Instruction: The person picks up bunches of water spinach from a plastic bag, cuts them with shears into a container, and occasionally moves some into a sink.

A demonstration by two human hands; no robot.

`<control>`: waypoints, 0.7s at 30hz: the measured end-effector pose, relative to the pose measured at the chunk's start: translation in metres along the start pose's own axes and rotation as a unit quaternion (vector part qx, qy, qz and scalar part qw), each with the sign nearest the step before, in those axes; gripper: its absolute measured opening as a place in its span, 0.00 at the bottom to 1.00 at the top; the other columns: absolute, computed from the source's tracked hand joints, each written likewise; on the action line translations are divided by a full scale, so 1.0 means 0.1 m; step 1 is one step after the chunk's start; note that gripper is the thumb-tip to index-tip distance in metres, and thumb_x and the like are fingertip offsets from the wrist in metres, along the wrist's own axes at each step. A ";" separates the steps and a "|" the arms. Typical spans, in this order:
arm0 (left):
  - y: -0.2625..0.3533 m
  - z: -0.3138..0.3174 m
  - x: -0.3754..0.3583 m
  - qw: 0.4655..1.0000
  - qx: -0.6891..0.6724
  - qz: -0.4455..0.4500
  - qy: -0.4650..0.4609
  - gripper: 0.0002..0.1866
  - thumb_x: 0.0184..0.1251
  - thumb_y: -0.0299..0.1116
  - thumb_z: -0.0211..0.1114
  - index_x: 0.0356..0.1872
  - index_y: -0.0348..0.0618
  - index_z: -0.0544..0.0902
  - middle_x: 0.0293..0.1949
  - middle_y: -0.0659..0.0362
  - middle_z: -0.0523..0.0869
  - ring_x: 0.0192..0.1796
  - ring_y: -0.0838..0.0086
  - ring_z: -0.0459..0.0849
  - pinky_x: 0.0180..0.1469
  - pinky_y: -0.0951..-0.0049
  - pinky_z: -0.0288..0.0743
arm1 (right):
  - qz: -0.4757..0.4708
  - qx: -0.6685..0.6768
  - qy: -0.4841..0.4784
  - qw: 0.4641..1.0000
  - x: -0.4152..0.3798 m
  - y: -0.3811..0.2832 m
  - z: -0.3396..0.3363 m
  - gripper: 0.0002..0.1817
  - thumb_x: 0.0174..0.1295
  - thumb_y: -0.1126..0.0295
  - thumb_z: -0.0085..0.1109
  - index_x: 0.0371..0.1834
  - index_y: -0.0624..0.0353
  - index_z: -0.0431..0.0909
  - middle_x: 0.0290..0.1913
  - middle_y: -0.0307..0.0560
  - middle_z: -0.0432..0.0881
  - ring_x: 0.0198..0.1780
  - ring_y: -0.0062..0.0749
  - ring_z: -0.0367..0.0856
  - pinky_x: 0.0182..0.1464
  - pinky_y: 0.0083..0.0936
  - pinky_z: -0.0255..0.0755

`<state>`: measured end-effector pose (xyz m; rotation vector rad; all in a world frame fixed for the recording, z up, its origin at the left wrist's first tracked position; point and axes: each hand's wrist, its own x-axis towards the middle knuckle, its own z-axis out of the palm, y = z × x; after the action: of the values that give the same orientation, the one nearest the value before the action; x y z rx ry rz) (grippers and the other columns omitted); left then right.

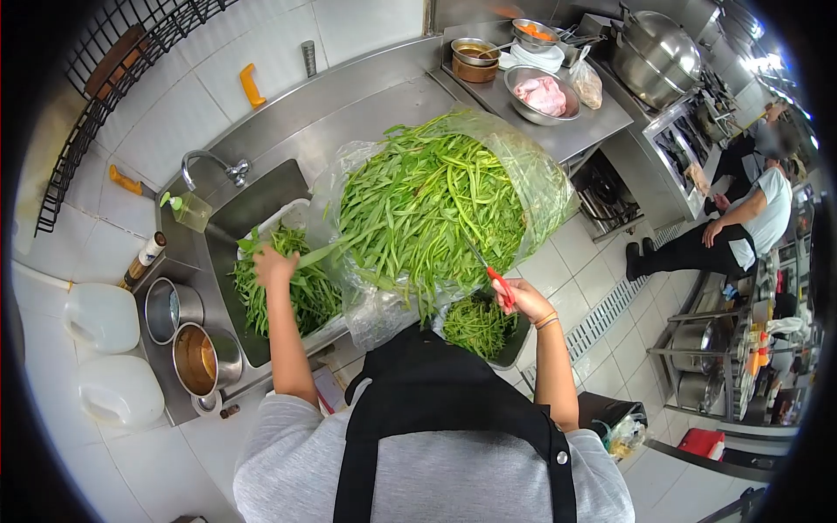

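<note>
My left hand (275, 264) is over the sink at the left, on leafy greens that fill a white basket (296, 212); its fingers are partly among the leaves, and whether they grip any is unclear. My right hand (520, 299) holds red-handled scissors (500, 284), their blades pointing up and left against the big heap of greens (427, 196). That heap lies in an open clear plastic bag (545, 179) on the steel counter. Below the scissors, cut stems (478, 326) fill a dark bin.
A faucet (214, 166) and soap bottle (187, 209) stand behind the sink. Metal pots (207, 359) sit at the left. A bowl of raw meat (542, 93) is at the back right. Two people stand farther right, one in a white shirt (767, 209).
</note>
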<state>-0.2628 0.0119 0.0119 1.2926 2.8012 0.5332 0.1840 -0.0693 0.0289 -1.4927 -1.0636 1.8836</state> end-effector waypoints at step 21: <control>1.05 0.06 -1.23 0.699 -0.452 0.031 -0.553 0.07 0.61 0.36 0.63 0.32 0.44 0.78 0.28 0.63 0.83 0.21 0.85 0.74 0.26 0.84 0.70 | -0.012 0.092 -0.082 0.992 -0.07 0.32 0.47 0.22 0.59 0.47 0.54 0.23 0.55 0.71 0.21 0.34 0.72 0.20 0.17 0.68 0.24 0.13 0.62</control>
<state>-0.1031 -0.0144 0.0229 0.9170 1.1964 0.6619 0.1428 -0.1050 0.0110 -1.2339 -0.9439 2.0562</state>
